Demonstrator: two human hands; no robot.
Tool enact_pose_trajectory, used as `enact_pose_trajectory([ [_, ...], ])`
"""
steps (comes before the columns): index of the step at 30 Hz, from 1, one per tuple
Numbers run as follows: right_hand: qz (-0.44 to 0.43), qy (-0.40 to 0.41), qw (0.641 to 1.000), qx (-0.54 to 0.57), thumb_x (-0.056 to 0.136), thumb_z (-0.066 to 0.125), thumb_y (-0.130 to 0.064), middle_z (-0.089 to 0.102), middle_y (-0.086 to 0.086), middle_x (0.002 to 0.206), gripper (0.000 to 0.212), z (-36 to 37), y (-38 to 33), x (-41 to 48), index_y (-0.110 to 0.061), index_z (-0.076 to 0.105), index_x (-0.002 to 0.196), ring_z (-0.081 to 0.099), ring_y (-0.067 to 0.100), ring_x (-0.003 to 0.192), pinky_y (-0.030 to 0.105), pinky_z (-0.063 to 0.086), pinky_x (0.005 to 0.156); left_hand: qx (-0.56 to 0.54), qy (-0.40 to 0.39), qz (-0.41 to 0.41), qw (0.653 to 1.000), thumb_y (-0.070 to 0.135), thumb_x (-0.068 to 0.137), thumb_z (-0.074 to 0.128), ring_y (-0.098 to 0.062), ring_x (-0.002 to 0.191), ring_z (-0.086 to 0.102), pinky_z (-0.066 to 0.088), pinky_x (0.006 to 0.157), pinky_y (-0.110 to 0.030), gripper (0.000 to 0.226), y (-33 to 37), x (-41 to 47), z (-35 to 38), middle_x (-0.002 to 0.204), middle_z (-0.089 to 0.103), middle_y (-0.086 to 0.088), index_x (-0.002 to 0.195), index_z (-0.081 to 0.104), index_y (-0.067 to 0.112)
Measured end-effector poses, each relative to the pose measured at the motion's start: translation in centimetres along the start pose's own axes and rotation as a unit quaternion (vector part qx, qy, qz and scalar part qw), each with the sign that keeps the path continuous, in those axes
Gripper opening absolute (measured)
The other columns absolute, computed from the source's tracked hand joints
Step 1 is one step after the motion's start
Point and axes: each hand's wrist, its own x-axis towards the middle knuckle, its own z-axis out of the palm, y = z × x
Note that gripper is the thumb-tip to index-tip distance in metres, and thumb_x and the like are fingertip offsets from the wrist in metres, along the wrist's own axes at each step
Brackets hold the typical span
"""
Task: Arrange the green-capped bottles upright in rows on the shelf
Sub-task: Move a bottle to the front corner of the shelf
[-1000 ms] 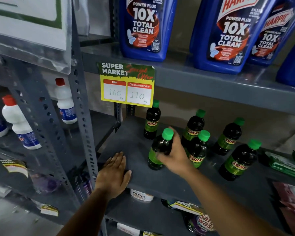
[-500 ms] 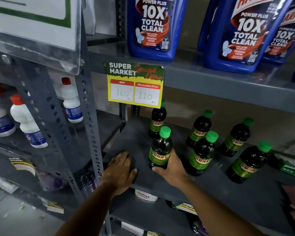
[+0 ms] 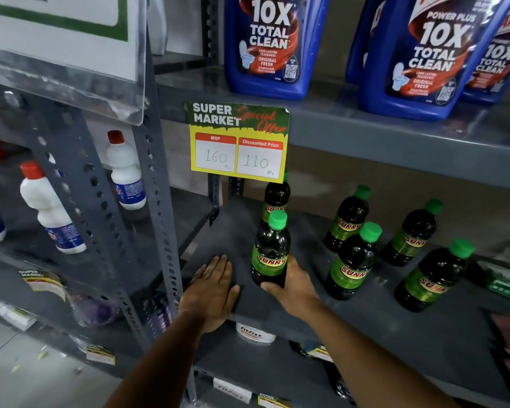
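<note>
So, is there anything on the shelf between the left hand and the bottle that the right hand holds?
No. In the head view, only bare grey shelf lies between the left hand and the held bottle.

Free room: front-left of the grey metal shelf (image 3: 351,316).
Bare deck behind the flat left hand (image 3: 211,290); dark green-capped bottles (image 3: 351,260) crowd centre and right, with gaps between. Yellow price card (image 3: 238,142) overhangs the back-left approach.

my left grip (image 3: 211,285): flat, palm down, fingers spread | my right grip (image 3: 292,285): wrapped low around bottle (image 3: 270,250), arm extended
</note>
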Motion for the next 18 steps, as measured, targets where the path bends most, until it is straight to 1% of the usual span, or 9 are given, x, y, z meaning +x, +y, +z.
enact_pose_trajectory([
  [3, 0.005, -0.008, 1.0, 0.0, 0.074, 0.079, -0.031, 0.061, 0.0, 0.125, 0.069, 0.02, -0.03, 0.02, -0.02, 0.04, 0.131, 0.055, 0.017, 0.116, 0.024, 0.04, 0.088, 0.004, -0.001, -0.002, 1.0, 0.051, 0.094, 0.006, -0.018, 0.149, -0.004, -0.003, 0.119, -0.035, 0.07, -0.12, -0.04, 0.1, 0.163, 0.001, -0.007, 0.151, 0.002, 0.012],
  [7, 0.017, -0.004, 1.0, -0.005, 0.074, 0.078, -0.032, 0.061, 0.002, 0.124, 0.069, 0.2, -0.07, -0.04, -0.02, 0.04, 0.13, 0.056, 0.018, 0.115, 0.024, 0.041, 0.086, 0.005, 0.02, 0.003, 1.0, 0.052, 0.092, 0.005, -0.02, 0.149, 0.003, 0.002, 0.12, -0.037, 0.072, 0.08, -0.19, 0.1, 0.163, 0.009, -0.009, 0.151, 0.008, 0.01],
  [10, 0.022, 0.004, 1.0, -0.009, 0.073, 0.079, -0.033, 0.061, 0.002, 0.123, 0.069, 0.37, -0.21, 0.03, -0.02, 0.041, 0.128, 0.056, 0.019, 0.113, 0.024, 0.04, 0.084, 0.005, 0.013, 0.001, 1.0, 0.052, 0.091, 0.005, -0.021, 0.149, 0.002, 0.002, 0.12, -0.038, 0.073, 0.06, -0.1, 0.05, 0.163, 0.007, -0.009, 0.151, 0.007, 0.01],
  [18, 0.026, 0.031, 0.999, 0.003, 0.07, 0.08, -0.034, 0.062, -0.001, 0.121, 0.066, 0.74, -0.16, -0.1, -0.022, 0.046, 0.125, 0.056, 0.018, 0.111, 0.026, 0.042, 0.085, 0.005, 0.006, 0.001, 1.0, 0.053, 0.091, 0.004, -0.02, 0.149, 0.0, 0.002, 0.122, -0.038, 0.073, 0.14, 0.0, -0.05, 0.163, 0.005, -0.008, 0.151, 0.005, 0.01],
])
